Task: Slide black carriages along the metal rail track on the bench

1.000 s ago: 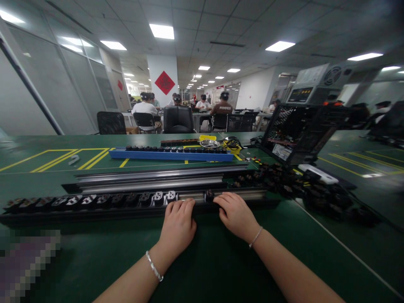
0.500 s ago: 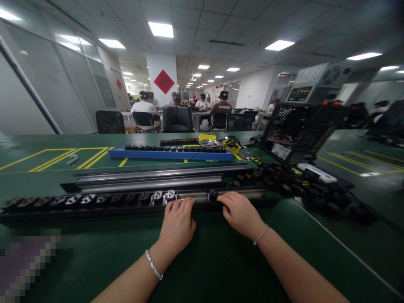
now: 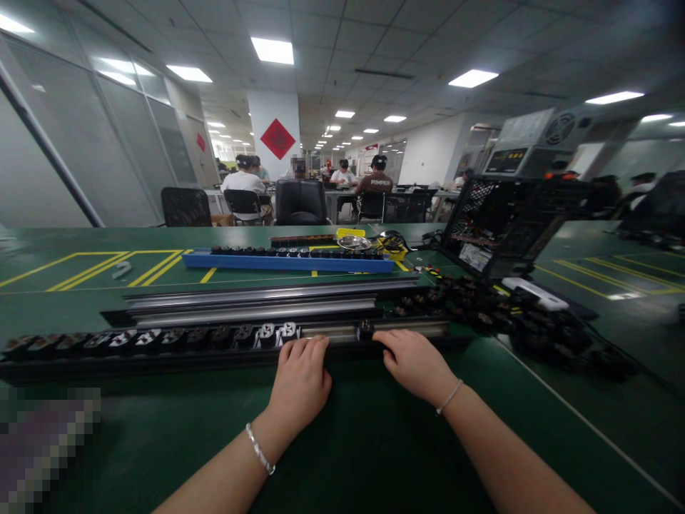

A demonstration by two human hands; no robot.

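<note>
A long black metal channel (image 3: 160,365) lies across the green table before me, with a row of black socket modules (image 3: 174,338) set along its left part. My left hand (image 3: 300,378) has its fingers curled over the channel's front edge, just beside the last sockets of the row. A single socket module (image 3: 365,330) sits apart in the channel, to the right of a bare stretch. My right hand (image 3: 414,363) is closed at this module's right side, thumb tucked under. Its fingertips are partly hidden behind the channel's edge.
Behind the channel lie metal rails (image 3: 257,311), then a blue channel (image 3: 289,263) holding more sockets. A heap of loose black parts (image 3: 535,328) spreads at the right, before an opened computer case (image 3: 497,221). Other people sit at tables farther back.
My right hand and the lone socket module have shifted slightly to the right along the channel. My left hand stays in place.
</note>
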